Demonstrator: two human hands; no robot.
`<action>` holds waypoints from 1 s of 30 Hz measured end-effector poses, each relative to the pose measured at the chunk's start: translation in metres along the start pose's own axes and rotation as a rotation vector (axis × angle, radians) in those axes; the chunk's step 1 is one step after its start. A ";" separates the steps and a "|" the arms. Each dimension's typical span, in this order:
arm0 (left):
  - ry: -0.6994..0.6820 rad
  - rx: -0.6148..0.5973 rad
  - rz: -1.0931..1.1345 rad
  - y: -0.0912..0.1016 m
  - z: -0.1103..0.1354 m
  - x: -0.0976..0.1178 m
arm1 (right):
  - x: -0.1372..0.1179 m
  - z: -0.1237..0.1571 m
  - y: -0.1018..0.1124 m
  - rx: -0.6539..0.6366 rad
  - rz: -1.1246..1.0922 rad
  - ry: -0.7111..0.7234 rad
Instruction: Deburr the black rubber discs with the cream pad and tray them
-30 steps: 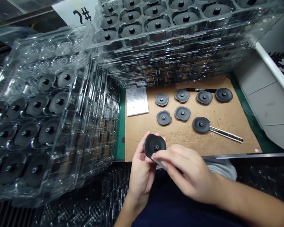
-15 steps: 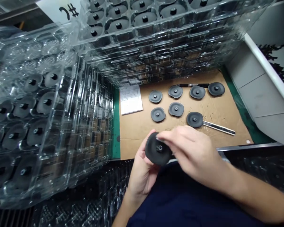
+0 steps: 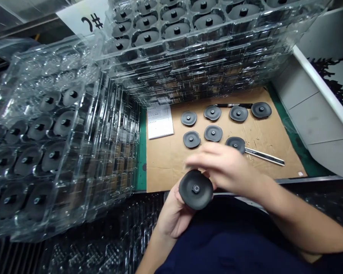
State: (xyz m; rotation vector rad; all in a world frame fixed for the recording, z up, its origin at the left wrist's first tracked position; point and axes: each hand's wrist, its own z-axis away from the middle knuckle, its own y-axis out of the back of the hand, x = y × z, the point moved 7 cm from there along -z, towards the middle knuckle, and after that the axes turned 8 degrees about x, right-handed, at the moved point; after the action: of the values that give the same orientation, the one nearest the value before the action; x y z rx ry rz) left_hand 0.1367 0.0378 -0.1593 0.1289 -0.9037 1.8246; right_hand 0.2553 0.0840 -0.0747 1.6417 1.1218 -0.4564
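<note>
A black dished disc (image 3: 190, 196) with a short metal-tipped stud in its centre faces up in my left hand (image 3: 171, 217), whose fingers wrap around it from below and the left. My right hand (image 3: 224, 163) is at the disc's far right edge, its fingers stretched over the far rim and smeared by motion. Whether its fingertips touch the rim is hard to see. Beyond my hands, several similar discs (image 3: 213, 133) lie on a cardboard sheet (image 3: 160, 163). One dark disc (image 3: 234, 142), partly behind my right hand, rests against a flat white-and-black cutter-like tool (image 3: 264, 156).
Stacked clear plastic trays (image 3: 103, 152) holding more discs rise on the left. Another tray stack (image 3: 183, 72) stands at the back. A printed paper pad (image 3: 160, 121) lies on the cardboard's left, a black pen (image 3: 234, 105) behind the discs. A grey-white bin wall (image 3: 317, 110) borders the right.
The held disc has moved slightly down and right, nearer my body. My right hand has lifted its fingers off the disc's upper face to beyond its far rim.
</note>
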 end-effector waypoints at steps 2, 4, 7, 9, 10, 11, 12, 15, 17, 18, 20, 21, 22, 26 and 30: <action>0.036 -0.064 0.057 0.000 0.002 -0.003 | 0.033 0.012 0.001 0.054 0.071 -0.224; 0.045 -0.110 0.110 0.003 0.004 -0.003 | 0.060 0.036 -0.014 0.021 0.073 -0.385; 0.017 -0.134 0.137 0.007 0.003 -0.001 | 0.080 0.073 -0.043 -0.068 0.016 -0.469; 0.011 -0.141 0.129 0.008 0.002 -0.001 | 0.083 0.085 -0.048 -0.079 0.018 -0.495; 0.011 -0.143 0.120 0.008 0.002 0.000 | 0.081 0.084 -0.044 -0.061 0.030 -0.505; 0.011 -0.142 0.110 0.007 0.002 0.000 | 0.075 0.080 -0.035 -0.019 0.048 -0.512; 0.008 -0.140 0.101 0.006 0.002 0.000 | 0.066 0.071 -0.022 0.041 0.071 -0.502; -0.054 -0.119 0.087 0.007 0.000 0.003 | 0.020 0.034 0.011 0.214 0.122 -0.254; -0.117 -0.091 0.077 0.010 -0.002 0.005 | -0.011 0.015 0.010 0.156 0.114 0.008; -0.145 -0.079 0.074 0.012 -0.002 0.006 | -0.018 0.009 0.004 0.097 0.123 0.078; -0.159 -0.066 0.075 0.016 -0.002 0.005 | -0.015 0.004 -0.008 0.005 0.202 0.054; -0.157 -0.066 0.081 0.017 -0.002 0.004 | -0.009 0.003 -0.011 -0.003 0.246 -0.002; -0.163 -0.068 0.088 0.017 -0.002 0.004 | -0.004 0.003 -0.012 0.002 0.269 -0.050; -0.240 -0.028 0.085 0.022 0.000 0.008 | -0.002 0.005 -0.019 0.077 0.087 -0.027; -0.220 -0.023 0.081 0.026 0.003 0.010 | 0.047 0.020 -0.033 0.059 0.077 -0.316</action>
State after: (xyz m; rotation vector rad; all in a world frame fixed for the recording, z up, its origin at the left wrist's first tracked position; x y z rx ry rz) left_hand 0.1094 0.0389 -0.1660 0.2866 -1.0972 1.9001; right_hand 0.2548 0.0877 -0.1359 1.5912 0.8147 -0.6779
